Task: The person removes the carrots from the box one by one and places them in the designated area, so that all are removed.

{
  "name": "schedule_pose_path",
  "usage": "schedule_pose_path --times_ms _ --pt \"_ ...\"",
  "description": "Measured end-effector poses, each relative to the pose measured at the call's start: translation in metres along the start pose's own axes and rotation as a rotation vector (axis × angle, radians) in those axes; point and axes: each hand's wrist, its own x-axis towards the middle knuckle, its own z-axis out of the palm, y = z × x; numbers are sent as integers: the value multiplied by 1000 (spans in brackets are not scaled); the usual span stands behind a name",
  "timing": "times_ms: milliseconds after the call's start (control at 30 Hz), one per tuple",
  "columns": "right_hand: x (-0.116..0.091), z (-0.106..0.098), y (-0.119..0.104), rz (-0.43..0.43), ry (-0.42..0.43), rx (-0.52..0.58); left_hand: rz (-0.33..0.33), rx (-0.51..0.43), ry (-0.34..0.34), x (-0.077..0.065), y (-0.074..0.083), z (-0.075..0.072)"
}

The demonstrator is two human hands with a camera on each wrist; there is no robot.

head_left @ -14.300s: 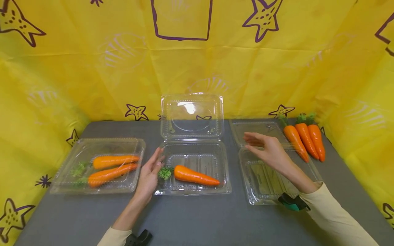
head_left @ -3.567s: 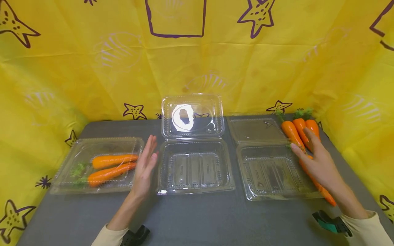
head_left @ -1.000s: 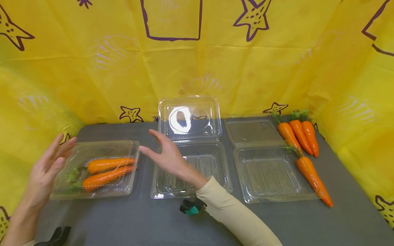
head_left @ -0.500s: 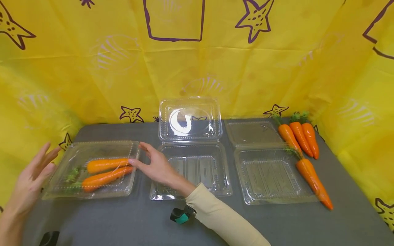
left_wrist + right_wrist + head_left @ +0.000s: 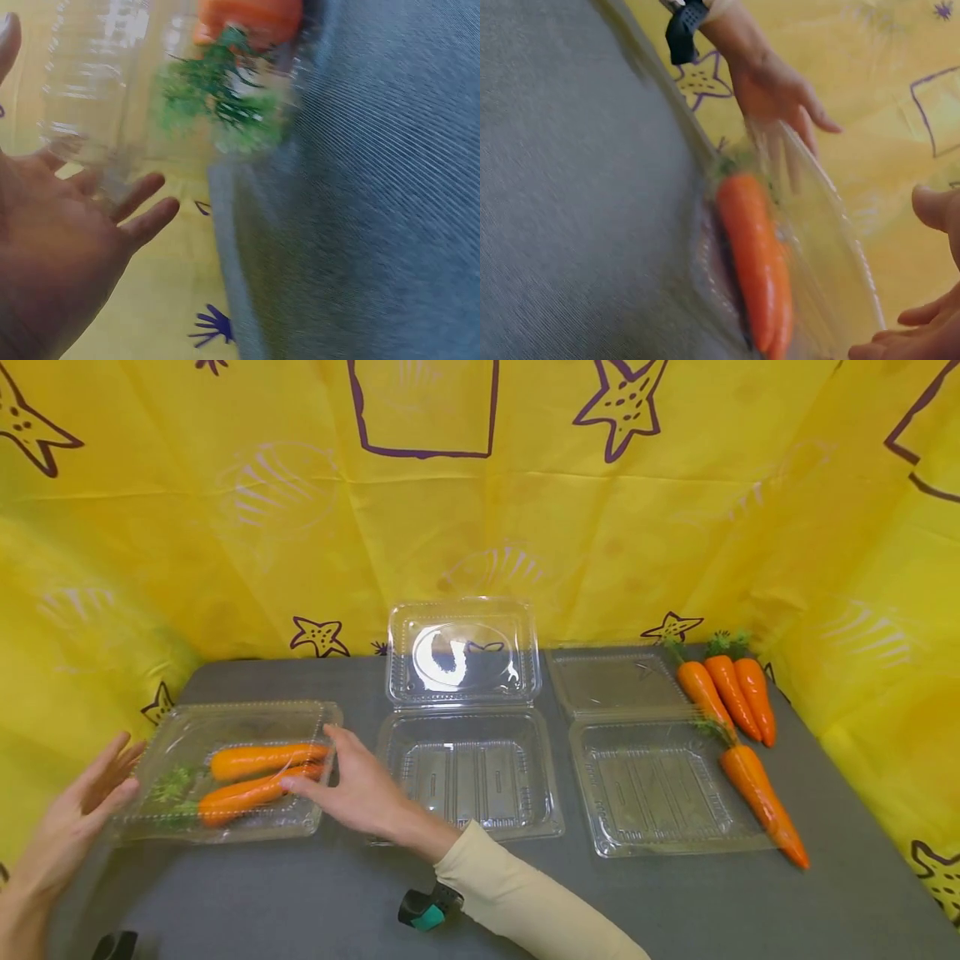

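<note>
A clear plastic clamshell box (image 5: 247, 720) stands on the left of the table, its lid down over two orange carrots with green tops, the upper carrot (image 5: 262, 761) and the lower carrot (image 5: 238, 802). My right hand (image 5: 363, 787) is at the box's right end, thumb stretched over the front and fingers by the end wall. At the opposite end my left hand (image 5: 63, 831) has its palm turned inward; in the left wrist view, its spread fingers (image 5: 142, 199) lie right by the clear plastic. Green tops (image 5: 225, 97) show through the wall there.
Another clear box (image 5: 557, 793) stands mid-table, lid upright and no carrot inside. The right-hand box (image 5: 588, 802) also lies with its lid folded back. Beside it are a carrot (image 5: 765, 806) and three more carrots (image 5: 738, 693). Yellow cloth (image 5: 450, 510) surrounds the table.
The carrot once in the middle box now lies by the right-hand box. My right hand has crossed from the right side to the left box; my left hand has moved to its far end.
</note>
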Motion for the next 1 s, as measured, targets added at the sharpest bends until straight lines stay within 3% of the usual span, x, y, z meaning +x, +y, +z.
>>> schedule_pose_path --times_ms 167,333,500,733,1000 --pt "-5 16 -3 14 -32 -61 -113 -5 -74 -9 -10 5" --pt "-10 27 -2 7 -43 -94 -191 -68 -83 -12 -10 11" --pt "-10 34 2 -31 -28 -146 -168 -86 -98 -12 -19 8" --pt "-12 39 -2 -24 -2 -125 -115 -48 -188 -12 -31 -1" --pt "-15 52 -7 30 44 -85 -153 -15 -212 -13 -33 1"
